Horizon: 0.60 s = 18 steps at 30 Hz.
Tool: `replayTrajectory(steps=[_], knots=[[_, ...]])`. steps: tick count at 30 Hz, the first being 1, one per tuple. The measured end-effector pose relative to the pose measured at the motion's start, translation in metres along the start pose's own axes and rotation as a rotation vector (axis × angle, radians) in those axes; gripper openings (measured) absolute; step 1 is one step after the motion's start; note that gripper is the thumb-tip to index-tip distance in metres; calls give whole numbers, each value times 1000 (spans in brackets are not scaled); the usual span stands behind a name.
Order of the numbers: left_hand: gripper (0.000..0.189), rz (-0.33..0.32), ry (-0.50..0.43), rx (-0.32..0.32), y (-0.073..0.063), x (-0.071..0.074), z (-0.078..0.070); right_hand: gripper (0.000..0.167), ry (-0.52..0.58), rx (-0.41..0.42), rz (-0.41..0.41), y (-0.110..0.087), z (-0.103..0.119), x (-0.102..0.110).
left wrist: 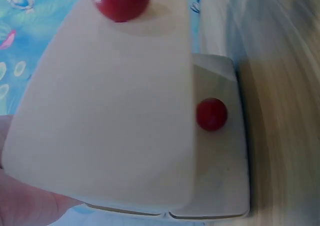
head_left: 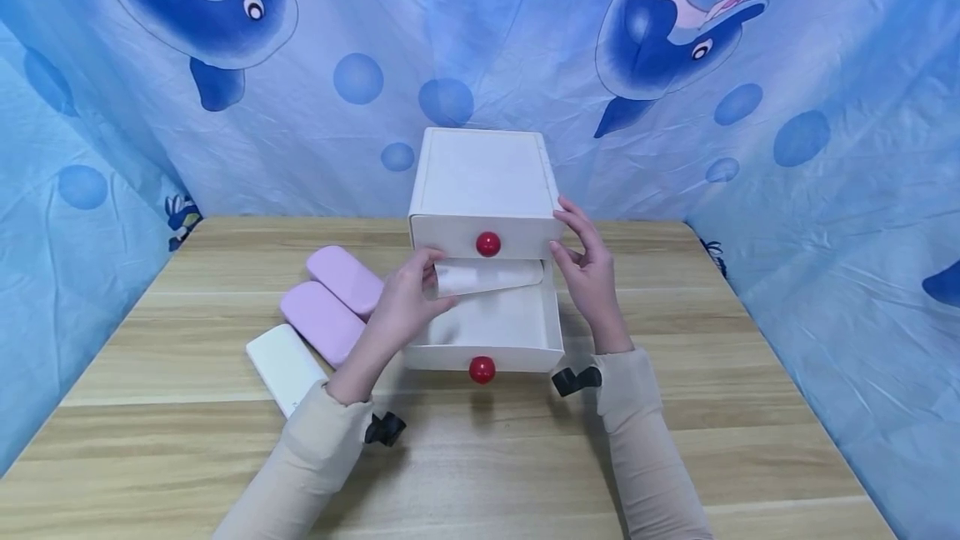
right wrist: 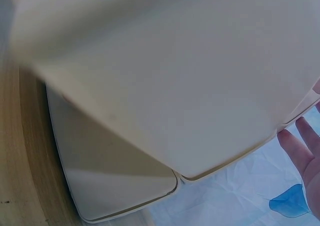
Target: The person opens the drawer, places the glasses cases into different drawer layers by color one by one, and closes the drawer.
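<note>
Drawer (head_left: pixel 517 332) btm pulled out; left hand (head_left: pixel 401 307) pinches white case (head_left: pixel 487 276) halfway in; right hand (head_left: pixel 588 273), fingers straight, steadies cabinet (head_left: pixel 483 182); 3 cases (head_left: pixel 330 319) left outside.

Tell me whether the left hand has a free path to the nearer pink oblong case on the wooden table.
Probably yes. The left hand is holding a white case in the open lower drawer, but the nearer pink case lies uncovered beside its wrist.

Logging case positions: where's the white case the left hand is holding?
Head view, centre: the white case lies in the open lower drawer, under the upper drawer's red knob; the left hand grips its left end.
</note>
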<state>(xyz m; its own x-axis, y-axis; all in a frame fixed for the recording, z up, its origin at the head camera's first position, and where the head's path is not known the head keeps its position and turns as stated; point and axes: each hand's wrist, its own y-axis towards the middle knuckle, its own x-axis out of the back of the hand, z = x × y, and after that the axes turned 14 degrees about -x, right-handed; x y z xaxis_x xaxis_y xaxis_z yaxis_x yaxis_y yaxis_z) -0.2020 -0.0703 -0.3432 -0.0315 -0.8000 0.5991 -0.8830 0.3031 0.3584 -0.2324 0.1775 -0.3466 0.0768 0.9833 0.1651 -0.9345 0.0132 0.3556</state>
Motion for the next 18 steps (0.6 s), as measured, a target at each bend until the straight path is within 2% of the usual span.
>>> replayTrajectory(steps=[3, 8, 14, 18], knots=[[60, 52, -59, 15, 2, 3, 2, 39, 5, 9, 3, 2, -5, 0], [63, 102, -78, 25, 6, 7, 2, 39, -1, 50, 3, 8, -23, 1], [63, 114, -85, 29, 8, 7, -1, 40, -9, 53, -3, 9, -24, 2], [61, 111, -189, 43, 9, 5, 0, 39, -5, 53, -5, 9, -25, 3]])
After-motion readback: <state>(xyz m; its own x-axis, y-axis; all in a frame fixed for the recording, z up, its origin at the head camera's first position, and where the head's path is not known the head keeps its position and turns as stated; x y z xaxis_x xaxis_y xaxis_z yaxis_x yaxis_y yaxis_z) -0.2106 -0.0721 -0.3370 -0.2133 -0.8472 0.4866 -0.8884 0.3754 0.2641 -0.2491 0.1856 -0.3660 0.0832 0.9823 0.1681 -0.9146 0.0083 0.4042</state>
